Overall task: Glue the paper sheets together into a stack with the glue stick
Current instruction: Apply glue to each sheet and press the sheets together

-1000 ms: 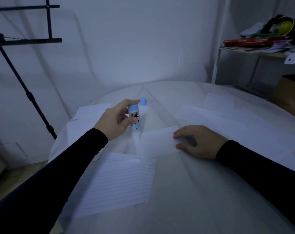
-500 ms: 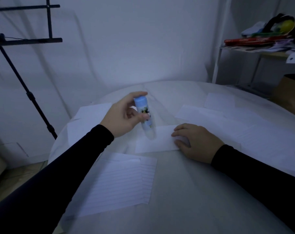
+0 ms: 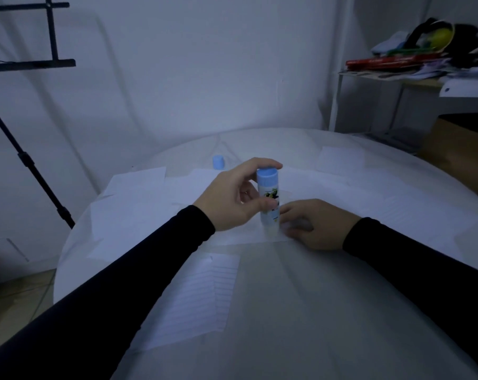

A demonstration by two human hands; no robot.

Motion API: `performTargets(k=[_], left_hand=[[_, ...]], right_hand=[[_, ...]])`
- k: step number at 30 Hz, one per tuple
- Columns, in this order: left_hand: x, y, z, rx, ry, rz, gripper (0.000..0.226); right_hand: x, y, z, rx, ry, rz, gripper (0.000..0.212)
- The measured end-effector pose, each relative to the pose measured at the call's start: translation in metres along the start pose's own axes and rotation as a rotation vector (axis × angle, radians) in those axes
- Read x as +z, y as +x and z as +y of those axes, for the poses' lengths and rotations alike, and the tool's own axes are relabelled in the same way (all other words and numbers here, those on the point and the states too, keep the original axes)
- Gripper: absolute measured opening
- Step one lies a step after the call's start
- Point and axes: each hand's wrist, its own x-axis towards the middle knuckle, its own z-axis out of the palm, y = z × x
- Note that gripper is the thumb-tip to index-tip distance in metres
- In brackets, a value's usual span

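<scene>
Standing upright with its open end pressed down, the glue stick (image 3: 269, 204) is gripped by the left hand (image 3: 232, 197), fingers curled round the barrel and the forefinger arched over its blue base. A second ago it was held higher and further left, above the bare table; half a second ago it was tilted over the small paper sheet (image 3: 248, 231); now its tip is planted on that sheet's right end, just beside the right hand (image 3: 315, 223). That hand lies on the sheet, pinning it, its fingers bent (whether they pinch the edge cannot be told).

The change is judged to mean that gluing has begun on this sheet, with strokes leftward likely to follow.

Beyond the glue stick, its blue cap (image 3: 218, 162) stands apart. Nearer the person than the glue stick, lined sheets (image 3: 199, 294) are spread; to its left and right, more loose sheets (image 3: 128, 204) are scattered on the round table (image 3: 300, 311).
</scene>
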Motion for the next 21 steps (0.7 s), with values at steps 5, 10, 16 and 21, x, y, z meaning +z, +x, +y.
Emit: performTargets(k=[5, 10, 16, 21], left_hand=[[0.000, 0.008, -0.002, 0.021, 0.068, -0.019, 0.046], [-0.029, 0.009, -0.021, -0.047, 0.046, 0.095, 0.045], [-0.055, -0.003, -0.036, -0.115, -0.029, 0.144, 0.043], [-0.055, -0.014, -0.037, -0.158, -0.089, 0.093, 0.041]], right_hand=[[-0.004, -0.002, 0.004, 0.047, -0.059, 0.027, 0.032], [0.004, 0.004, -0.006, 0.109, -0.188, 0.115, 0.036], [0.024, 0.023, -0.030, 0.004, -0.195, 0.113, 0.035], [0.021, 0.021, -0.031, 0.006, -0.177, 0.058, 0.028]])
